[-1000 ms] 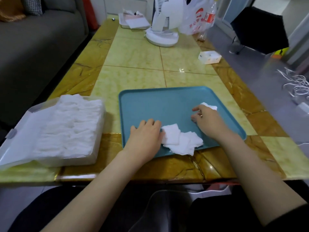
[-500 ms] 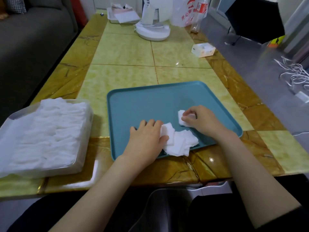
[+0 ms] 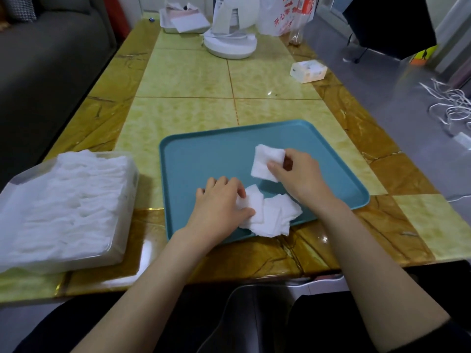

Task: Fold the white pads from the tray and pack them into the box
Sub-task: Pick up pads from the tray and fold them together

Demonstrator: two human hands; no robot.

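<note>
1. The right hand [image 3: 298, 177] pinches a single pad [image 3: 266, 161] by its right edge, thumb on top and fingers curled under. The pad sits over the middle of the teal tray [image 3: 204, 159], still unfolded. Whether it lies on the tray or is lifted just off it, I cannot tell.
2. The left hand [image 3: 219, 205] rests on the pile of pads [image 3: 275, 215] at the tray's near edge. Its fingers are loosely bent and its thumb lies on the top sheet, so it appears to press the pile rather than clamp it.
3. The step in hand is probably the fold. The pad looks thin and limp, so it is best laid flat on bare tray before one edge is brought over to meet the other.
4. The left hand can come across to pin the far edge while the right hand turns the pad over. A light stroke along the crease should set it.
5. The pinch should stay at the edge, since a grip nearer the middle would likely bunch the sheet.
6. The clear box [image 3: 84, 262] stands just left of the tray, already heaped with packed pads [image 3: 66, 200]. The folded pad will need tucking in gently.
</note>
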